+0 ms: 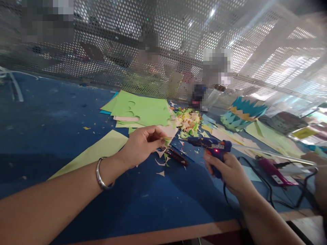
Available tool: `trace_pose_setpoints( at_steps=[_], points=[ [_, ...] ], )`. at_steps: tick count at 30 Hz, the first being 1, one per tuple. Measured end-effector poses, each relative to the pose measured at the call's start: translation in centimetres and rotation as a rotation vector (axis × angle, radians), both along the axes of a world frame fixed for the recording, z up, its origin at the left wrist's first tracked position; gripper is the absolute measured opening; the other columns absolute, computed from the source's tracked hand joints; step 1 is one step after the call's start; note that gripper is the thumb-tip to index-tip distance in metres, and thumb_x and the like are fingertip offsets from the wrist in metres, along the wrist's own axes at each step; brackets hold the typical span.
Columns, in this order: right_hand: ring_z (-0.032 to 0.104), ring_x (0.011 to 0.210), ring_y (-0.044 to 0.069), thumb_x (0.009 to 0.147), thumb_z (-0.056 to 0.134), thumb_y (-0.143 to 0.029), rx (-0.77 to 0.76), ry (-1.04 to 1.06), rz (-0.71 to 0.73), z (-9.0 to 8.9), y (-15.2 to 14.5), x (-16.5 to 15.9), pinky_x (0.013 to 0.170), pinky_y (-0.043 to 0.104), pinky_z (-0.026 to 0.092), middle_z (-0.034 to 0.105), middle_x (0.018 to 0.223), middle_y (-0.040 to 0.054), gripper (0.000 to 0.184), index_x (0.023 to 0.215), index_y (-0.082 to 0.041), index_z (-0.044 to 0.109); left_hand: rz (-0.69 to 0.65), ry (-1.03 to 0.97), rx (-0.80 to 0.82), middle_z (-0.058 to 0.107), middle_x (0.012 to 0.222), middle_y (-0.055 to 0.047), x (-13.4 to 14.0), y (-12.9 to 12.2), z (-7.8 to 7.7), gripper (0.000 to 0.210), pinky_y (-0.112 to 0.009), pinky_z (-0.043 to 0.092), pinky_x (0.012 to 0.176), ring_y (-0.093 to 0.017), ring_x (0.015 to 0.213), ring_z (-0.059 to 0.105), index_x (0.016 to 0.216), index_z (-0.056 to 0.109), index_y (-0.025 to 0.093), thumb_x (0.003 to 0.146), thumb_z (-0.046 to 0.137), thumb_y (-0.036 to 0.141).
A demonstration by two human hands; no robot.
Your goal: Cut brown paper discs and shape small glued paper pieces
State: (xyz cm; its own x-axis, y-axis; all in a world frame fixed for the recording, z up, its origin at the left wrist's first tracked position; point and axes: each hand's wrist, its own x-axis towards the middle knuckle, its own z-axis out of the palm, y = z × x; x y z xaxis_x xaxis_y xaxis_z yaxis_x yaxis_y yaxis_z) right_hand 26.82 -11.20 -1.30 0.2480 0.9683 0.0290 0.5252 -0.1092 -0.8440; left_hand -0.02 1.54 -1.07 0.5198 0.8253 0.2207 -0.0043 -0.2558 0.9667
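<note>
Between thumb and fingers, my left hand (143, 144) pinches a small light-green paper piece (167, 140) above the table. My right hand (227, 170) is wrapped round the handle of a blue hot glue gun (214, 146), its red light lit. The gun's nozzle points left toward the paper piece, with a small gap between them. A clear glue stick (250, 149) sticks out from the gun's back. Under and beside my left hand lie a dark-handled tool (176, 156) and scattered paper offcuts (160, 173).
Green paper sheets (145, 109) are stacked behind my left hand, beside a pile of small paper pieces (189, 120). A teal-and-green paper crown-like object (242, 114) stands at back right. A purple glue gun (277, 173) and black cords lie right, near another person's arm (320, 177). A perforated metal screen (114, 41) stands behind.
</note>
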Motion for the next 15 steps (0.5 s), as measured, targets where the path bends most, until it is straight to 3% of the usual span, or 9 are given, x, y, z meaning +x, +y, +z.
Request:
trace_pose_setpoints(
  at_steps=[8,12,15],
  points=[
    [0.057,0.048,0.013,0.071,0.078,-0.068,-0.230,0.248,-0.224,-0.4,-0.5,2.8,0.043,0.023,0.045,0.059,0.055,0.0005,0.054,0.067,-0.018,0.061,0.038,-0.046,-0.172,0.072,0.087,-0.002,0.1,0.0,0.1,0.015,-0.030,0.049,0.078,-0.013,0.076,0.065,0.086,0.070,0.017,0.076,0.080,0.023],
    [0.060,0.047,0.014,0.077,0.072,-0.071,-0.283,0.146,-0.254,-0.9,-0.5,4.0,0.042,0.024,0.044,0.060,0.063,-0.0002,0.055,0.077,-0.016,0.066,0.025,-0.028,-0.235,0.072,0.092,-0.003,0.0,-0.1,0.2,0.017,-0.029,0.046,0.076,-0.012,0.075,0.062,0.086,0.070,0.016,0.074,0.079,0.023],
    [0.058,0.048,0.016,0.083,0.063,-0.074,-0.349,-0.086,-0.257,-0.9,-0.6,4.5,0.044,0.026,0.043,0.057,0.060,-0.0008,0.056,0.077,-0.018,0.067,0.001,-0.066,-0.309,0.072,0.094,-0.003,-0.1,0.0,0.2,0.018,-0.029,0.046,0.076,-0.010,0.072,0.061,0.085,0.069,0.015,0.072,0.079,0.021]
  ],
)
